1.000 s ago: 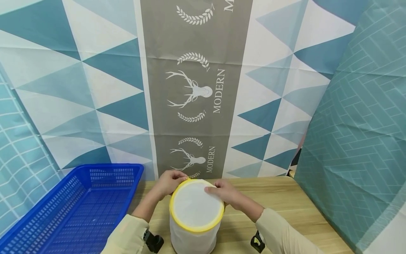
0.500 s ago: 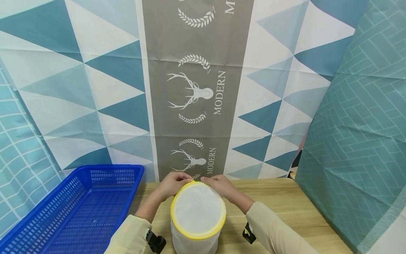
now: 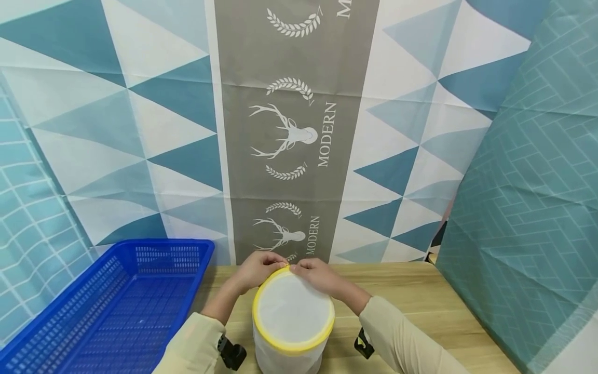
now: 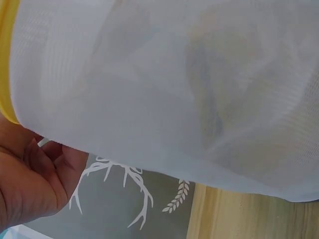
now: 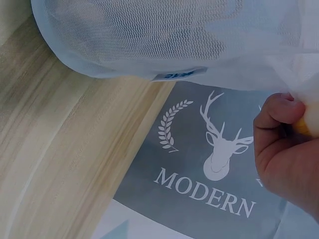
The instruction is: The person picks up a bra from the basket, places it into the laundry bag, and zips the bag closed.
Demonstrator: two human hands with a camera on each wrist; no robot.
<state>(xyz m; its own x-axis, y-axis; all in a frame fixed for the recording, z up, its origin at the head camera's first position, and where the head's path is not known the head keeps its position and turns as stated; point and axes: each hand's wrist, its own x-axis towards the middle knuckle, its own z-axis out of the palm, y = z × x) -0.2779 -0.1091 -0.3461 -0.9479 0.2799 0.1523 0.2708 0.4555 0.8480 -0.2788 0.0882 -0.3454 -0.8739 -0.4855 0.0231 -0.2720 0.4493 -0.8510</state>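
White mesh drum-shaped bag [image 3: 295, 307] over wood-grain tabletop [image 3: 397, 291], short of far edge, right of blue perforated plastic basket [image 3: 168, 258]; round end faces up at me, base cut off by head view. Both hands up at bag's yellow fabric trim [image 3: 291, 349], on side toward tabletop's far edge. Left grip [image 3: 256, 272] pinching trim; right grip [image 3: 322, 276] just beside, thumb and curled finger closed on it too. Step, my read: fiddling small bit of trim, maybe zip pull, fingers hide it. Next move probably wants left steady, right drawing gently along trim.
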